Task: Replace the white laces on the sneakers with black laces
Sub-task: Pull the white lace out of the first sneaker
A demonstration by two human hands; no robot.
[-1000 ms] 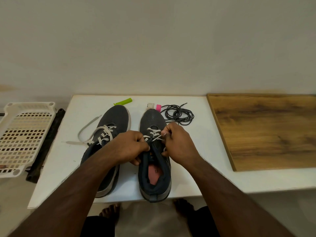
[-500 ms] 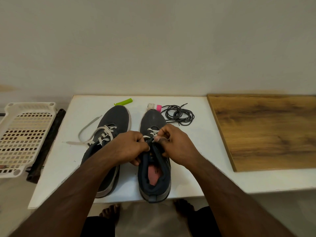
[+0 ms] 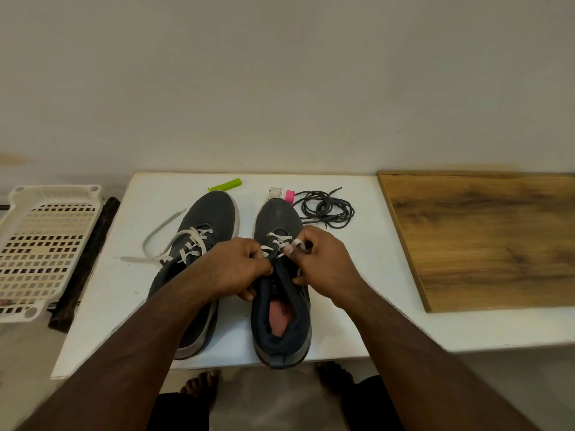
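A plain pale wall backs a white table (image 3: 357, 244) that fills the middle of the head view, and a wooden board (image 3: 485, 237) lies on the table at its three o'clock side. At nine o'clock, off the table's edge, sits a white perforated plastic tray (image 3: 40, 250) with a dark bar (image 3: 87, 262) between it and the table. Two dark sneakers stand side by side, toes toward twelve o'clock: the left sneaker (image 3: 214, 213) with its white lace (image 3: 161, 234) loosened and trailing out toward nine o'clock, and the right sneaker (image 3: 280, 216) with its white lace (image 3: 278, 241) still threaded over the lower eyelets. The left hand (image 3: 236, 265) is curled closed at the right sneaker's tongue, gripping the shoe's upper edge, while the right hand (image 3: 323, 262) pinches a loop of that shoe's white lace between thumb and fingers. The black laces (image 3: 326, 208) lie coiled on the table at one o'clock of the right sneaker, near its toe. A small pink-capped bottle (image 3: 280, 193) lies just beside the coil, and a green tube (image 3: 227, 184) rests at twelve o'clock of the left sneaker.
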